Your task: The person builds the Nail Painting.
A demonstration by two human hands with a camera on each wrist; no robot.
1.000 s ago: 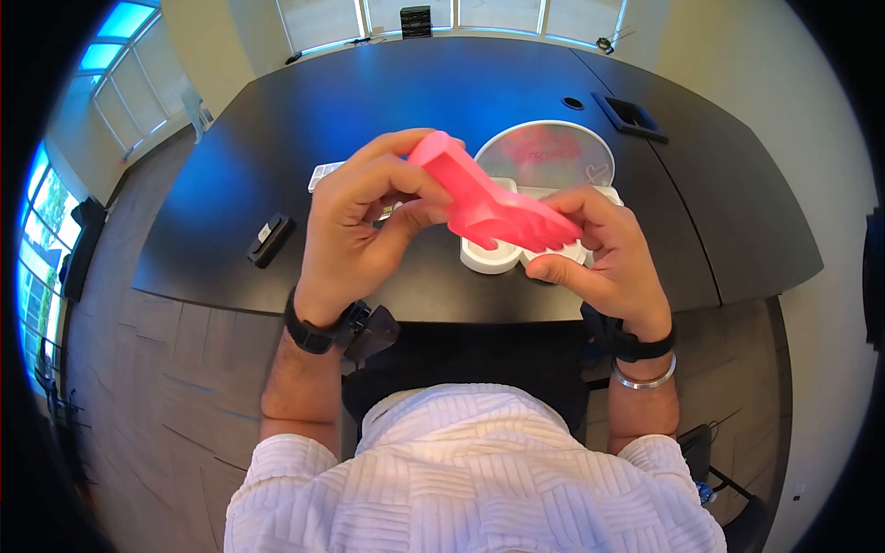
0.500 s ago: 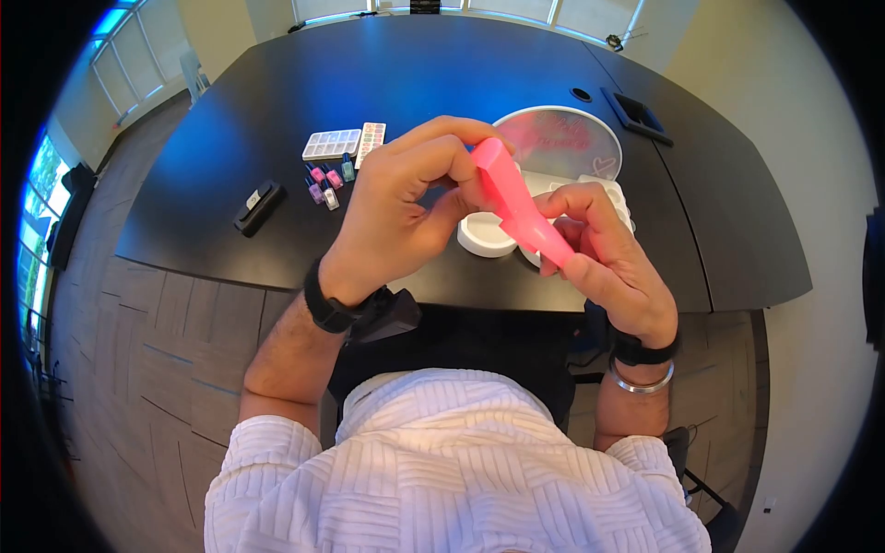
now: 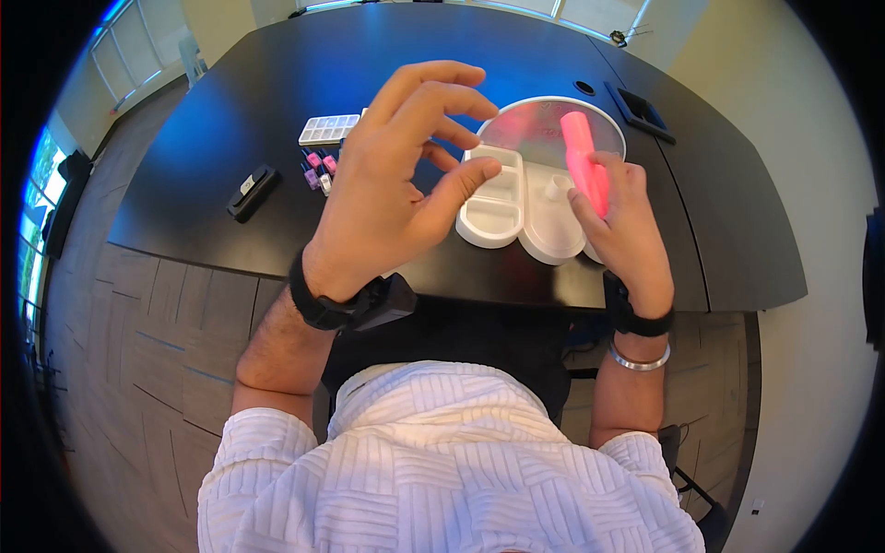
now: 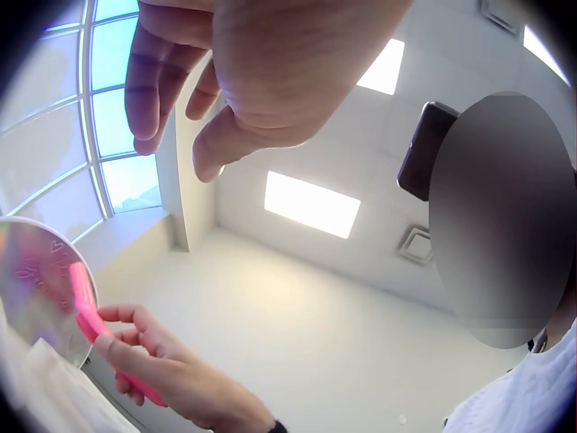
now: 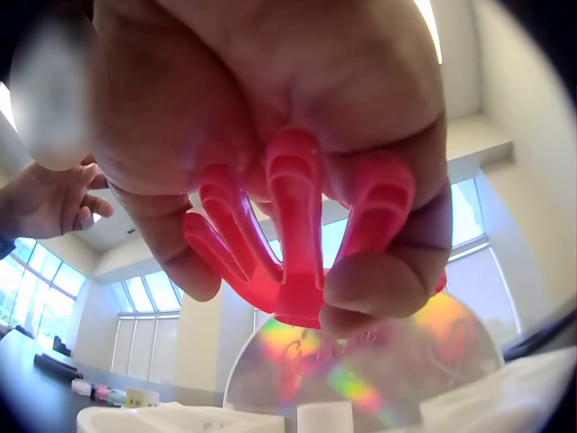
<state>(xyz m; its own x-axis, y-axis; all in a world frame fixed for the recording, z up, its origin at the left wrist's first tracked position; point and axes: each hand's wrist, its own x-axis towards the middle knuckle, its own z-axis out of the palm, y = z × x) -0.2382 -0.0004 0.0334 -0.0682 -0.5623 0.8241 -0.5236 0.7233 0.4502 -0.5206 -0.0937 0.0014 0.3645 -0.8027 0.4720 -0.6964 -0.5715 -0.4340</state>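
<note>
Compared with half a second ago, the pink model hand [image 3: 579, 152] is farther right, out of the left hand [image 3: 392, 175] and in the right hand [image 3: 631, 221] alone. Right fingers and thumb grip it near its finger end, its wrist end pointing up and far. Left fingers are spread and gently bent, thumb apart, holding nothing.

Beyond the hands sits a white tray [image 3: 552, 247] with compartments and a small white peg [image 3: 558, 187]. The model hand seems to hang above it, though the angle makes contact hard to judge. A round shiny panel [image 3: 525, 120] stands at the tray's far side. Left of it are nail polish bottles [image 3: 312, 175], partly hidden, a white compartment box [image 3: 329, 129] and a black case [image 3: 253, 194], all on the dark table [image 3: 198, 170].
</note>
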